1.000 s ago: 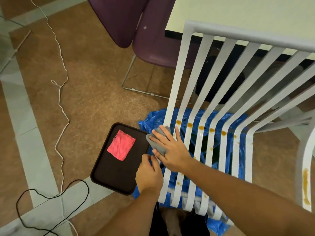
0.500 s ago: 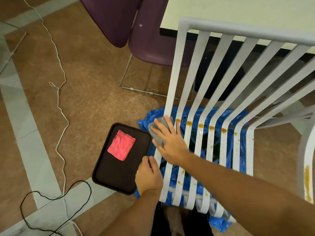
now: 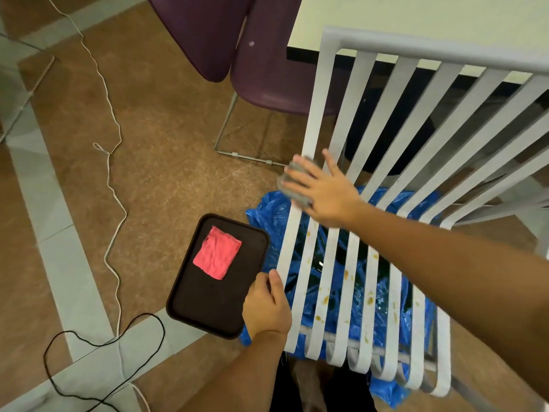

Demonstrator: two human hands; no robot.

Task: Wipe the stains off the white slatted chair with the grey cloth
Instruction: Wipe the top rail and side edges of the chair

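Grey cloth (image 3: 292, 185) is pressed flat against the leftmost slats of the white slatted chair (image 3: 315, 138), at frame centre, by the right hand (image 3: 323, 191) with fingers held straight. The outermost slat is gripped lower down by the curled left hand (image 3: 267, 307). Brown stains (image 3: 346, 274) are seen on the seat slats at lower right.

Brown floor (image 3: 166, 120), two purple chairs (image 3: 267, 69) and a pale table (image 3: 416, 16)
The floor has light grey stripes (image 3: 68, 263). A white cord (image 3: 114, 179) and a black cord (image 3: 98, 340) lie on it. A blue plastic sheet (image 3: 267, 215) is spread out just beside a dark tray (image 3: 214, 307).
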